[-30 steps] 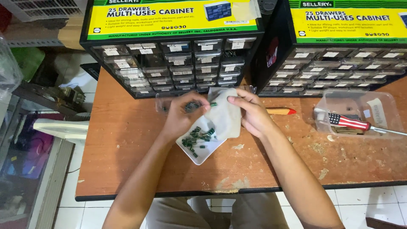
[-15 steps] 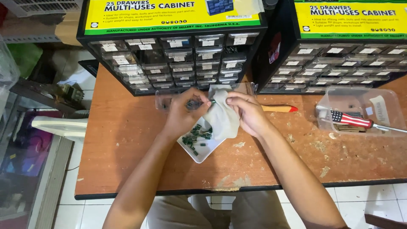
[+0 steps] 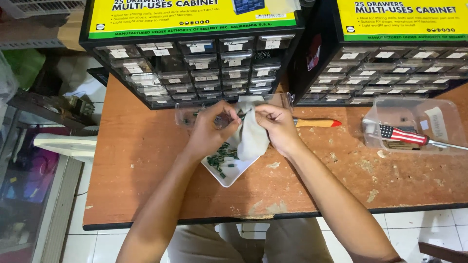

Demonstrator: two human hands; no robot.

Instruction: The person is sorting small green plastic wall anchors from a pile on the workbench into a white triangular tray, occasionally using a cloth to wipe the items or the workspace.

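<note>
Along the back edge of the counter (image 3: 146, 195) two black drawer cabinets stand as a wall: the left cabinet (image 3: 195, 68) and the right cabinet (image 3: 390, 63), with a narrow dark gap between them. Just in front of the left one a clear plastic drawer (image 3: 190, 117) lies crosswise. Both hands, left (image 3: 209, 129) and right (image 3: 278, 126), fill the middle with a white cloth (image 3: 251, 139) over a white square tray (image 3: 226, 173). An orange-handled tool (image 3: 317, 123) lies just right of them. A clear tub (image 3: 438, 124) blocks the back right corner. The left side and the front right of the counter lie open.
</note>
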